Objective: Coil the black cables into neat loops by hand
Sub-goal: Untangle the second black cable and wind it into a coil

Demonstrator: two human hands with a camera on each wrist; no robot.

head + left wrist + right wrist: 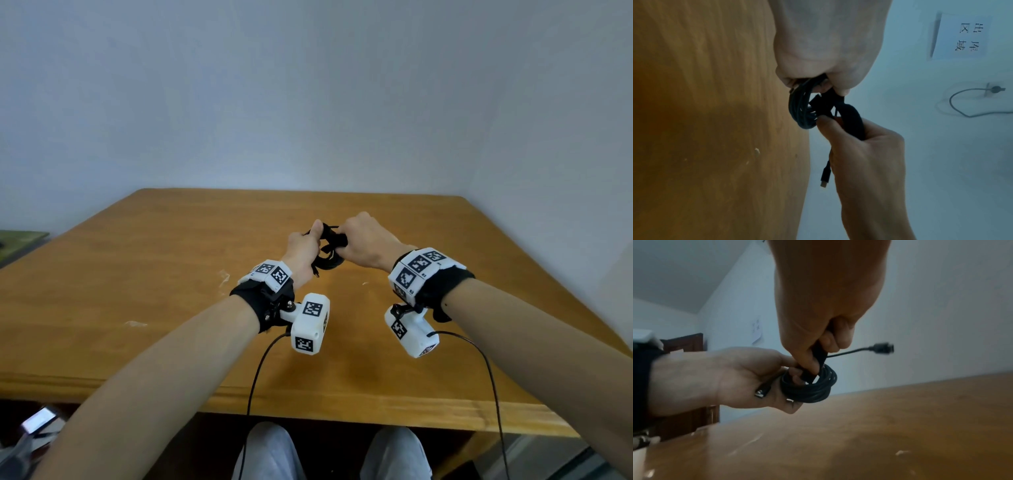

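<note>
A black cable (325, 260) wound into a small coil hangs in the air over the wooden table (171, 274), held between both hands. My left hand (308, 241) grips one side of the coil (812, 391), with its fingers curled through the loops. My right hand (826, 345) pinches a flat black strap (819, 356) that passes through the middle of the coil. In the left wrist view the strap (852, 121) bends over my right hand (838, 128). One connector end (882, 348) sticks out sideways. Another plug (825, 176) dangles below the coil.
The tabletop has a few pale scuffs (224, 275) close to the hands. Thin black leads (255, 377) run from the wrist cameras down past the table's near edge (308, 407). A wall stands right behind the table; a green object (20, 240) lies at far left.
</note>
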